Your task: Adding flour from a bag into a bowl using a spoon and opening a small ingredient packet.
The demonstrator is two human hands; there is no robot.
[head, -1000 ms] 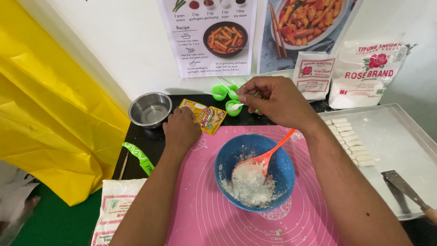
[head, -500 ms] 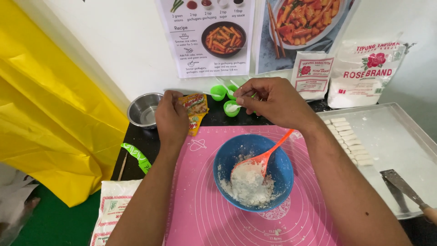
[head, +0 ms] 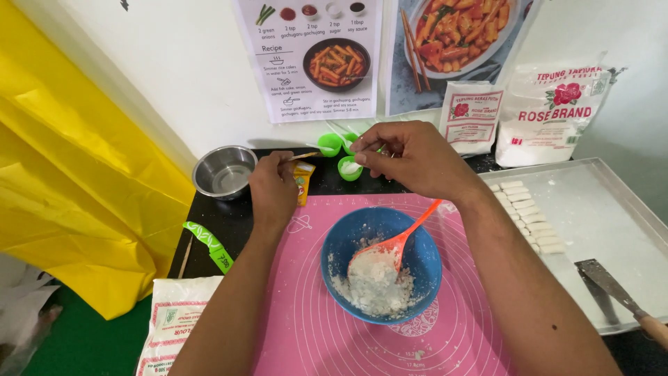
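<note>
Your left hand pinches the yellow sachet upright; your right hand, fingers closed, hovers just right over the green spoon

- The left hand pinches a small yellow sachet upright at the far edge of the pink mat.
- The right hand holds a green measuring spoon with white powder just right of the sachet.
- On the mat, near the person, a blue bowl holds flour and an orange spoon.
- A steel bowl stands at far left.
- A metal tray with white dough sticks lies on the right.
</note>
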